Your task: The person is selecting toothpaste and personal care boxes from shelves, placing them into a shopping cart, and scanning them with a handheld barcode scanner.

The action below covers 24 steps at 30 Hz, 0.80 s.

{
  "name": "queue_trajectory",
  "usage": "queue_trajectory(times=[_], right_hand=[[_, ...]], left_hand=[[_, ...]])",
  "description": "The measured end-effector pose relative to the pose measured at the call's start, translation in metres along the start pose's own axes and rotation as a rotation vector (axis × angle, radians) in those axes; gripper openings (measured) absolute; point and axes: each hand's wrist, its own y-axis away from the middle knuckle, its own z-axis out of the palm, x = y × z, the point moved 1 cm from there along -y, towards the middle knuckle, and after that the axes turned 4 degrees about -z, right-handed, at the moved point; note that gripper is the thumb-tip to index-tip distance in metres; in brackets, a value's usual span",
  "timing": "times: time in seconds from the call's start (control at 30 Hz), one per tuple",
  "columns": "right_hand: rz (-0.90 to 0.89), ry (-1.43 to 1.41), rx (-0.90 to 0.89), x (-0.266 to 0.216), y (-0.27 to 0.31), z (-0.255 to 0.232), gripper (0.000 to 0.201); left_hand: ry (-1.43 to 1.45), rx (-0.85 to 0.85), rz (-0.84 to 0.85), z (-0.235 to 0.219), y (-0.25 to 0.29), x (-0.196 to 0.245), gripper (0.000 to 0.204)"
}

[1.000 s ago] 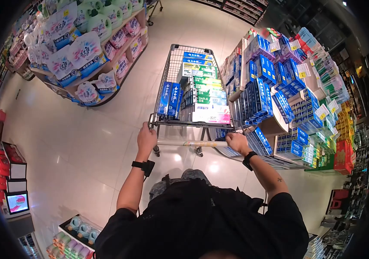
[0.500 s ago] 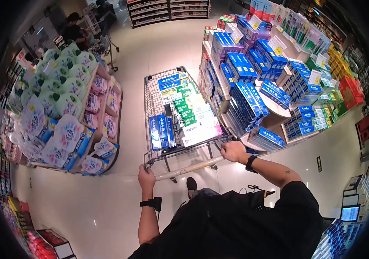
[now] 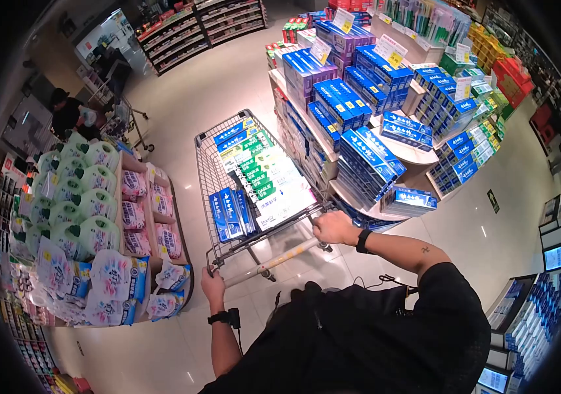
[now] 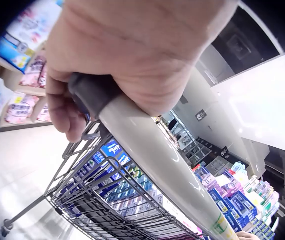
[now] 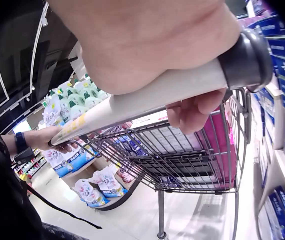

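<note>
1. In a supermarket aisle, a person in a black top stands behind a wire shopping trolley, both hands on its pale handle bar, one near each end, a spacing that would give leverage for steering.

2. The left hand is clenched round the near-left end of the bar; the left wrist view shows the fingers curled under the dark end cap.

3. The right hand grasps the opposite end, fingers wrapped beneath the bar in the right wrist view, beside a dark cap.

4. The trolley sits angled between two displays, its right side close against a stepped stand of blue toothpaste boxes; whether basket and stand touch cannot be told.

5. Inside the basket, flat cartons lie in tidy rows: blue packs upright at the near-left, green and white boxes stacked along the right, packed tight so they hold each other in place.

6. To the left, a low shelf carries green detergent jugs and refill pouches.

7. At the far left, another shopper stands by a second trolley.
</note>
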Motion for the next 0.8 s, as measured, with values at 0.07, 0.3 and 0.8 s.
queue_trajectory(times=[0.07,0.3,0.8], right_hand=[[-0.002,0.006,-0.009,-0.001,-0.020,-0.002,0.038],[0.055,0.008,-0.070,-0.013,-0.070,-0.019,0.043],[0.053,0.032,0.225,0.024,-0.208,-0.127,0.022]], left_hand=[[0.064,0.006,-0.024,0.002,-0.025,0.001,0.020],[0.063,-0.034,-0.006,0.005,-0.101,0.006,0.021],[-0.104,-0.111,0.096,-0.027,-0.206,0.071,0.042]])
